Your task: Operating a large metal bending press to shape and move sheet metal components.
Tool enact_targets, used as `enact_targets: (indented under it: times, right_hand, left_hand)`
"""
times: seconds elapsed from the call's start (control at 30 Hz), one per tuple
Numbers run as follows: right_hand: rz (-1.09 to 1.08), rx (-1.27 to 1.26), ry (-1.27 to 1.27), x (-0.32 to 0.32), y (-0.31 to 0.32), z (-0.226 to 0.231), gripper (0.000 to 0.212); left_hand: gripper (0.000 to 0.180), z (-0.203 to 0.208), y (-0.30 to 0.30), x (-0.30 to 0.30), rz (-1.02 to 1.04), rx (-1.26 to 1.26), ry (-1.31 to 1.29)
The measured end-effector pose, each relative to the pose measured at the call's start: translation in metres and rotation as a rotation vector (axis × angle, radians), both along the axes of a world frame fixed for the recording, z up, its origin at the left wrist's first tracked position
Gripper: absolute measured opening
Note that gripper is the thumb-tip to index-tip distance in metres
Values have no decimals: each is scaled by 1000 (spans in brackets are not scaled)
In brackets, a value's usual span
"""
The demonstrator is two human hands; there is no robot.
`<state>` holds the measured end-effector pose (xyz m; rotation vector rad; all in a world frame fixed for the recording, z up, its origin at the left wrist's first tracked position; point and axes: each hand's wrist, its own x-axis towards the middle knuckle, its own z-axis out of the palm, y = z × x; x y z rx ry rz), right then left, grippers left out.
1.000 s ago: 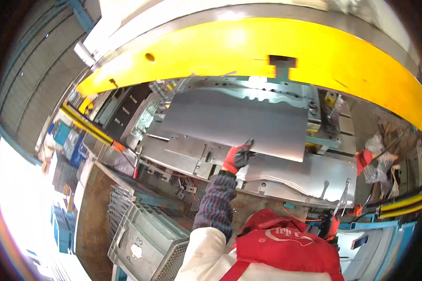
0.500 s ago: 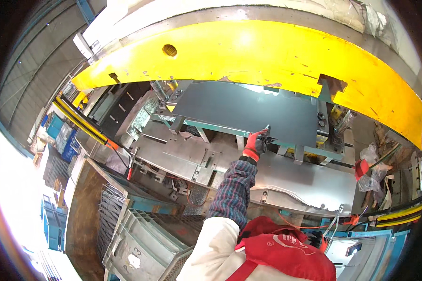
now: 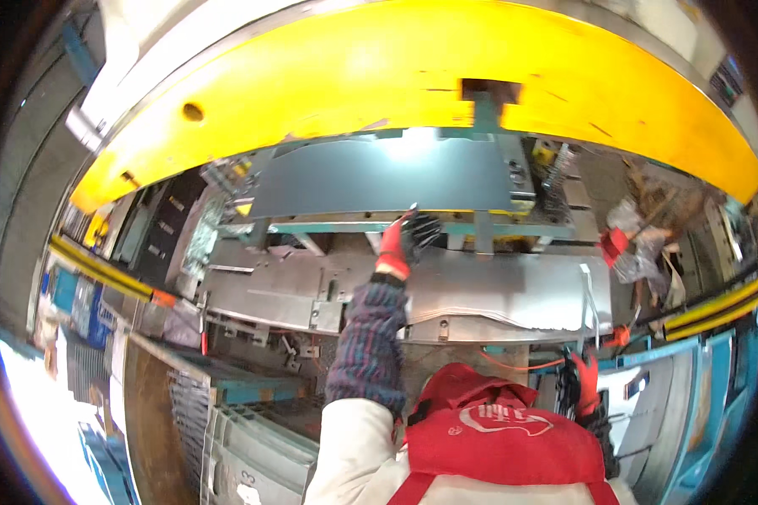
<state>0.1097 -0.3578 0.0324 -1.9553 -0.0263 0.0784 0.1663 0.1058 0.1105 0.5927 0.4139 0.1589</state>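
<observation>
A flat dark grey metal sheet [image 3: 370, 177] lies on the green-framed die [image 3: 345, 225] below a yellow press beam [image 3: 354, 76]. My left hand [image 3: 406, 240], in a red and black glove, is at the sheet's front edge. Its fingers are stretched out toward the sheet, slightly smeared, and grip nothing. At the lower right my right hand [image 3: 584, 383], gloved alike, is closed round the lower end of a thin silver metal tool [image 3: 590, 299]. The tool stands up from the fist in front of the stacked metal sheets [image 3: 514, 290]; its exact kind is unclear.
Coil springs on posts [image 3: 557, 166] flank the die. Yellow-black guard bars [image 3: 101, 268] stand at both sides. A wooden-sided bin [image 3: 147, 404] with metal strips and a grey crate [image 3: 257, 459] are at lower left. Plastic wrap [image 3: 644, 252] lies at the right.
The view has shifted, with the machine now further left and higher. My right hand has come up into fuller view, and the silver tool is raised. My left hand stays at the sheet's front edge.
</observation>
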Motion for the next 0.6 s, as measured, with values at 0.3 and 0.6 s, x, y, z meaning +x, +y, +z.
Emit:
enact_targets:
  times: [0.3, 0.6]
  right_hand:
    - [525, 250, 388, 68, 141, 168, 25]
    - [555, 360, 362, 61, 145, 171, 45]
  left_hand:
    - [24, -20, -3, -56, 433, 784, 13]
    - [62, 16, 7, -54, 181, 2336, 541]
